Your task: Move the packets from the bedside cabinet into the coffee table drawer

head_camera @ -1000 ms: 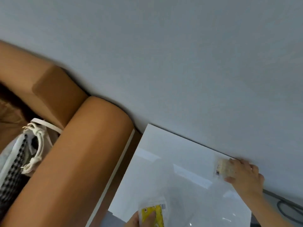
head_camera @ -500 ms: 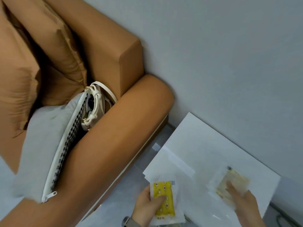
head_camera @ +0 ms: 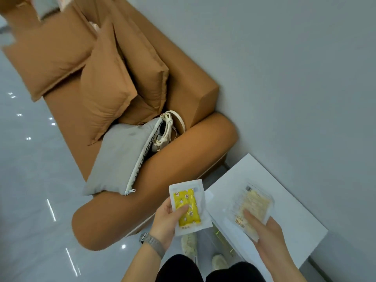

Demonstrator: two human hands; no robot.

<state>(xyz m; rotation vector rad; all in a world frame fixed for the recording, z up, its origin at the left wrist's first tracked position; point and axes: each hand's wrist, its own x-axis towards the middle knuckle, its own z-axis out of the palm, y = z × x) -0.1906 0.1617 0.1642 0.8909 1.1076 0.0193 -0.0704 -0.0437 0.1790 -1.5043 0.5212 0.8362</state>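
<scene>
My left hand grips a white packet with a yellow patterned panel, thumb across its front. It hangs in the air beside the sofa arm. My right hand holds a clear packet with pale yellow contents, thumb on top, lifted just above the white bedside cabinet. The cabinet stands against the grey wall at the lower right. No coffee table or drawer is in view.
A brown sofa with brown cushions fills the left and centre, its arm next to the cabinet. A grey zipped cushion and a white handbag lie on the seat. Glossy grey floor lies to the left. My legs and slippers show below.
The view has swung left and down, bringing in more of the sofa. My right hand lifted the pale packet from the cabinet's far edge toward me. My left hand raised the yellow packet.
</scene>
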